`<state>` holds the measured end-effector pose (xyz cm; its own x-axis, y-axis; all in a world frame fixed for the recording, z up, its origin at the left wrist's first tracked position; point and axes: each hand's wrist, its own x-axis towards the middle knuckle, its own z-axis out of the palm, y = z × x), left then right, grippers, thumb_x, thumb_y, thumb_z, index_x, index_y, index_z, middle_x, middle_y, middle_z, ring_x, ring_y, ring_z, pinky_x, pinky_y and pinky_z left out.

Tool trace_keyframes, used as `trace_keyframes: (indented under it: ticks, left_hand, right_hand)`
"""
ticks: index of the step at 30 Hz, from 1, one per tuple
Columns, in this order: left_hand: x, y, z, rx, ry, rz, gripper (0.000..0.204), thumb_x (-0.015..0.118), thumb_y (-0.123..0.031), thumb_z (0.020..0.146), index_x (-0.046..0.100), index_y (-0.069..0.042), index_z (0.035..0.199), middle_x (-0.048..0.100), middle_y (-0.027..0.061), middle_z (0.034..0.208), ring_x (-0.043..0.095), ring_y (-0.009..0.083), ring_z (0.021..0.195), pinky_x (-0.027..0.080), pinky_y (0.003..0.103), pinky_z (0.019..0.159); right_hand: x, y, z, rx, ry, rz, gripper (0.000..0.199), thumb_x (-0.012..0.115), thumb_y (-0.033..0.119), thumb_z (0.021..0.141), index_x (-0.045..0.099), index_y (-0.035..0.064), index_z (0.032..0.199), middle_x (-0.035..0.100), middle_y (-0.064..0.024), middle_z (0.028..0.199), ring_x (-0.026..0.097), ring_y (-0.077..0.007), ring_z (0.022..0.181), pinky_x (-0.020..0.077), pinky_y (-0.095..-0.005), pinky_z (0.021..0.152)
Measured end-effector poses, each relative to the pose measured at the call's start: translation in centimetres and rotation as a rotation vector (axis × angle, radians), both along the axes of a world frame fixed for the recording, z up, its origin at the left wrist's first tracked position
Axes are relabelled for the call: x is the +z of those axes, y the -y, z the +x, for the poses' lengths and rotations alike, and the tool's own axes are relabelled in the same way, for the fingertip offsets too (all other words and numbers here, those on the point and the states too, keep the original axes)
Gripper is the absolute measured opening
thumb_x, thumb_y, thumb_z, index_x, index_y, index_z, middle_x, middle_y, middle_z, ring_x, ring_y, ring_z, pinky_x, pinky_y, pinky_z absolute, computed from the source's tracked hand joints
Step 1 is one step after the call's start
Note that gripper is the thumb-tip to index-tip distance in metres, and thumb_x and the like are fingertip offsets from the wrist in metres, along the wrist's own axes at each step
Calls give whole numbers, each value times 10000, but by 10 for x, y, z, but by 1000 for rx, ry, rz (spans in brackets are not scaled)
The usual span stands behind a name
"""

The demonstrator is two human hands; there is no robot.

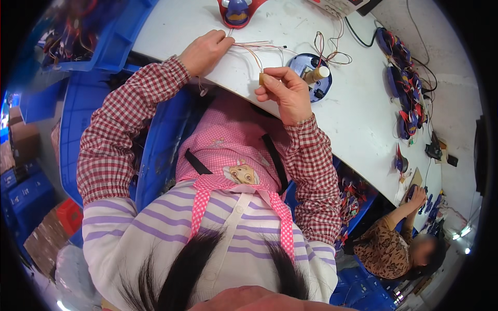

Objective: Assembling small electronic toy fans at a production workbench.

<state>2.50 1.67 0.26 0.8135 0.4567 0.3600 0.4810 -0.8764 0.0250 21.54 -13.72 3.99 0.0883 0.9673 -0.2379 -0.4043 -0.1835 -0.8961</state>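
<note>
My left hand (207,52) is closed, fingers together, on a bundle of thin wires (252,45) at the near edge of the white table. The wires fan out to the right, brown, white and red, some with small dark ends. My right hand (288,94) pinches a small flat tan piece (262,79) between thumb and fingers; orange-brown wires run up from it toward the bundle. Just beyond the right hand lies a round blue base (326,85) with a cream-capped cylinder (316,75) on it. A red and blue plastic part (237,14) sits beyond the left hand.
Several red and blue wired assemblies (404,83) line the far right of the white table (363,124). Blue crates (85,129) stand at my left, one filled with wired parts. A co-worker (389,249) handles parts at the lower right. A black cable (360,39) crosses the table's back.
</note>
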Motion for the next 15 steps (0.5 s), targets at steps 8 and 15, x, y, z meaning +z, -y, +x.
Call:
trace_keyframes:
  ticks: [8,15]
  left_hand:
    - [14,11,-7,94,94,-168,276,583,-118,850,543,-57,1117,535,101,977,550,205,803,477,259,734]
    - [30,110,-24,443,831,-440,416,591,-44,802,462,7,1194,492,133,1053,531,223,871,464,280,796]
  right_hand:
    - [-12,1,-4,-1,-223,-53,226,563,71,885,549,-42,1080,604,-138,857,635,-184,670,547,-237,601]
    - [-18,4,-4,35,-258,-35,214,546,95,904,555,-46,1065,605,-125,818,627,-173,649,535,-236,586]
